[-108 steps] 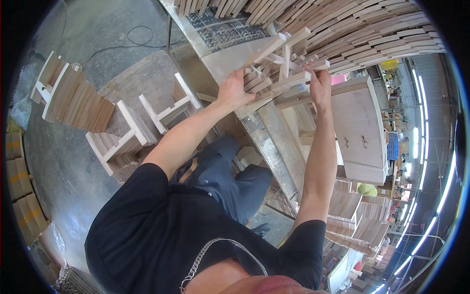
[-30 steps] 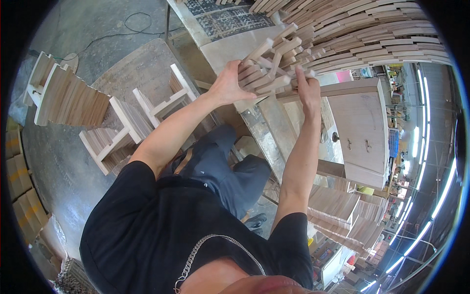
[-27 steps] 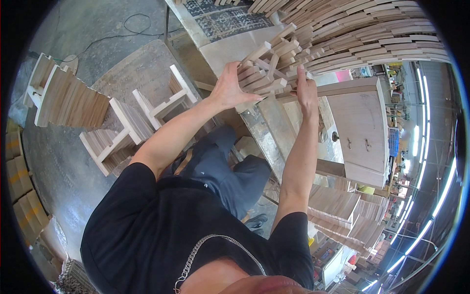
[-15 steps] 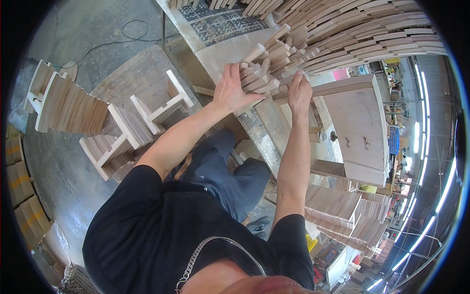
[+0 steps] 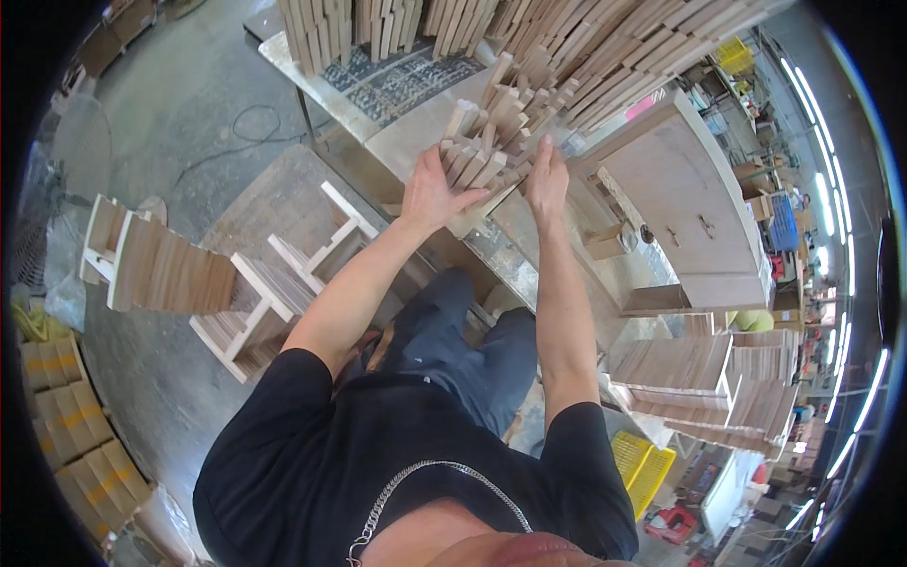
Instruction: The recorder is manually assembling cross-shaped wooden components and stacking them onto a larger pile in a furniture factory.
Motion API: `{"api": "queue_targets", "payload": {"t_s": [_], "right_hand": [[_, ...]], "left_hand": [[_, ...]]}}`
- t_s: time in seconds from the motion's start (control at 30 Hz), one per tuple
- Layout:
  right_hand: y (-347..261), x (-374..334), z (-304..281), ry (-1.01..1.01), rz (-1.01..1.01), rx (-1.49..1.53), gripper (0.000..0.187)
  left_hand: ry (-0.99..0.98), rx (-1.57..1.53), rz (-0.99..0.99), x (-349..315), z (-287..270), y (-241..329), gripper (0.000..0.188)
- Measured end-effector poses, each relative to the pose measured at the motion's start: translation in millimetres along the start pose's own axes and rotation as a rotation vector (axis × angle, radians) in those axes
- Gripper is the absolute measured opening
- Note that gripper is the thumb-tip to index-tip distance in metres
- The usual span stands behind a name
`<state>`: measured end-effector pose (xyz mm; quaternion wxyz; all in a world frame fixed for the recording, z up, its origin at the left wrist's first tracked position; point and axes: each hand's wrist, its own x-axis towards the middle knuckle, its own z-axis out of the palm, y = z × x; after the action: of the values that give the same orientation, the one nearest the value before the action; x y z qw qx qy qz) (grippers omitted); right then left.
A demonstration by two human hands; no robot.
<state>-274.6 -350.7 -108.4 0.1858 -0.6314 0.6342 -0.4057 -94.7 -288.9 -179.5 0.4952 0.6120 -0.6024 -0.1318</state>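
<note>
A loose bunch of pale, square-cut wooden strips (image 5: 491, 137) lies on the bench in front of me, its ends pointing my way. My left hand (image 5: 433, 194) clasps the near left side of the bunch, thumb stretched along the front and fingers around the outer strips. At the right side, my right hand (image 5: 547, 180) is held upright with its fingers straight, close against the bunch. Its palm side faces the strips and is partly hidden. Beside it stands a large wooden panel frame (image 5: 675, 180) with small metal fittings on its face.
Tall stacks of strips (image 5: 652, 57) fill the far side of the bench (image 5: 416, 142). On a floor board at left stand stacked slats with pale crosspieces (image 5: 179, 265). More stacked boards (image 5: 671, 364) sit at right, above a yellow basket (image 5: 642, 468). Cartons (image 5: 80, 425) line the lower left.
My view has turned, and the bench and stacks appear shifted. My right hand's fingers have straightened at the bunch's right side. My left hand stays on its left side.
</note>
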Motion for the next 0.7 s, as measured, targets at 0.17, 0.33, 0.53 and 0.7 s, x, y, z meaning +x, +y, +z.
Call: {"api": "queue_targets", "payload": {"t_s": [0.17, 0.33, 0.53, 0.7], "right_hand": [[36, -15, 14, 0.004, 0.052, 0.426, 0.065], [59, -24, 34, 0.031, 0.208, 0.838, 0.055], [57, -14, 75, 0.114, -0.014, 0.360, 0.048], [18, 17, 115, 0.322, 0.018, 0.061, 0.088]], "left_hand": [[-0.303, 0.088, -0.198, 17, -23, 4, 0.101], [-0.187, 0.065, -0.159, 17, -54, 20, 0.089], [0.037, 0.054, -0.153, 62, -121, 40, 0.085], [0.200, 0.109, -0.153, 105, -154, 58, 0.083]]}}
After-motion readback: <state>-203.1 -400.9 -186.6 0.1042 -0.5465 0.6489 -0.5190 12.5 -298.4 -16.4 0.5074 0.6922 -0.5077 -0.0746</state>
